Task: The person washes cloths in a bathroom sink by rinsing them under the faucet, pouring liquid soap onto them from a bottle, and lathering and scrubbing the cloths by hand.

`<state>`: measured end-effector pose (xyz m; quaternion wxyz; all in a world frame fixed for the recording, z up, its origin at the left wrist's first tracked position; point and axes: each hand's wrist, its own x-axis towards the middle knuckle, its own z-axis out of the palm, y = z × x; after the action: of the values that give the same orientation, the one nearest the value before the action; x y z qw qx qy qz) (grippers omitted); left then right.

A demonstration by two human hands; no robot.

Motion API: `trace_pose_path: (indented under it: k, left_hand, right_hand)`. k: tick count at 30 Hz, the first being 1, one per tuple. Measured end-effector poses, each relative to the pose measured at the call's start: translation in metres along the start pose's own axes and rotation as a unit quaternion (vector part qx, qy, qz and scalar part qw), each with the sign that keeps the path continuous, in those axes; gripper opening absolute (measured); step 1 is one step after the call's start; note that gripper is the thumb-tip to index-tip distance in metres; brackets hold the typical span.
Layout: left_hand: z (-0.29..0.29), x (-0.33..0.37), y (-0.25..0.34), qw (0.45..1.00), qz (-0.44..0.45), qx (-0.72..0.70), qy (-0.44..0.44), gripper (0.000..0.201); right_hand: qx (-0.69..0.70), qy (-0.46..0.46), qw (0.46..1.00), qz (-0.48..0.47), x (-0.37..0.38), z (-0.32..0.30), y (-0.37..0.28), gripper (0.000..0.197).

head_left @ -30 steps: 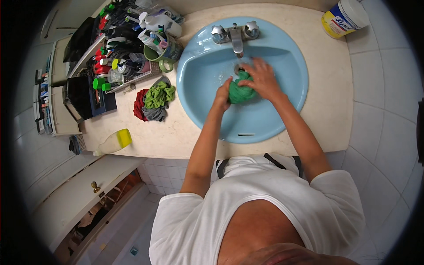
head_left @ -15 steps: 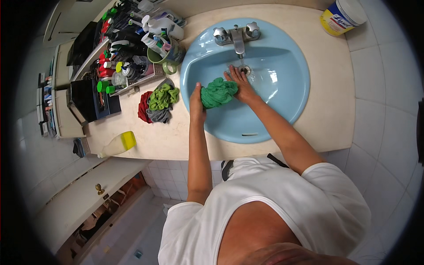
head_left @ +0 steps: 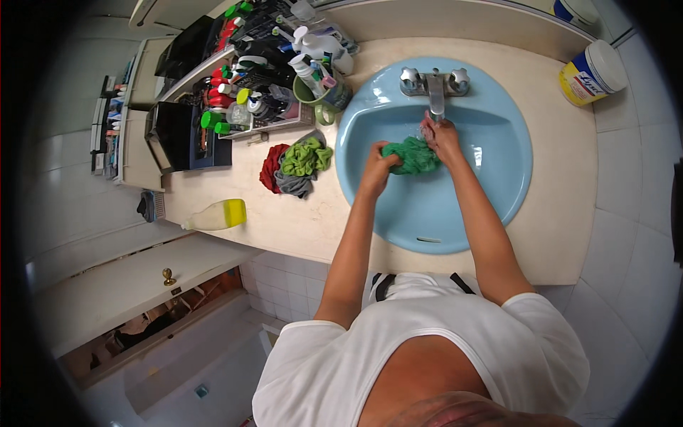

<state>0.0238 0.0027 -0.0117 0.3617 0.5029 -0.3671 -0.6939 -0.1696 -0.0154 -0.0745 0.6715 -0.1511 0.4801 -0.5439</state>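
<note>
Over the light blue sink (head_left: 498, 192), my left hand (head_left: 378, 165) is closed around the left side of a crumpled green cloth (head_left: 414, 156). My right hand (head_left: 442, 140) is under the spout of the chrome faucet (head_left: 435, 89), cupped and turned on its side, its fingers partly hidden. Water appears to run onto it. The cloth's right end touches or lies just beside this hand. To the left on the counter (head_left: 284, 220) lies a small heap of cloths: a lime green cloth (head_left: 307, 158), a red one (head_left: 270, 169) and a grey one (head_left: 297, 185).
A bottle with yellow liquid (head_left: 219, 215) lies on its side near the counter's front left edge. Behind the cloths, a green mug (head_left: 313, 91) and a basket of toiletry bottles (head_left: 270, 124) crowd the back left. A white and yellow tub (head_left: 594, 73) stands at the back right.
My right hand has turned from flat with spread fingers to cupped on its side beneath the spout. The cloth has moved toward the faucet in my left hand. The whole view has shifted.
</note>
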Motion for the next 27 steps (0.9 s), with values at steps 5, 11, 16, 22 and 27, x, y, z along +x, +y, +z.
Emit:
trace_pose_path:
  k: [5, 11, 16, 22, 27]
  left_hand:
    - [0.043, 0.039, -0.018, 0.994, -0.05, 0.069, -0.068, 0.021]
    - [0.062, 0.099, -0.027, 0.944, 0.148, 0.288, -0.07, 0.011]
    - [0.1, 0.063, 0.019, 0.99, -0.021, 0.081, -0.117, 0.024]
    - [0.077, 0.049, 0.015, 0.984, 0.065, 0.058, -0.154, 0.043]
    - [0.057, 0.055, -0.006, 0.971, 0.008, 0.207, -0.118, 0.042]
  right_hand:
    - [-0.257, -0.074, 0.946, -0.182, -0.05, 0.024, -0.035, 0.019]
    - [-0.292, 0.121, 0.885, -0.341, -0.063, 0.005, -0.039, 0.035]
    - [-0.355, 0.104, 0.882, -0.291, -0.065, -0.042, -0.028, 0.051]
    - [-0.157, 0.08, 0.976, -0.131, -0.064, -0.044, -0.045, 0.044]
    - [0.087, 0.071, 0.988, -0.102, -0.063, -0.018, -0.044, 0.042]
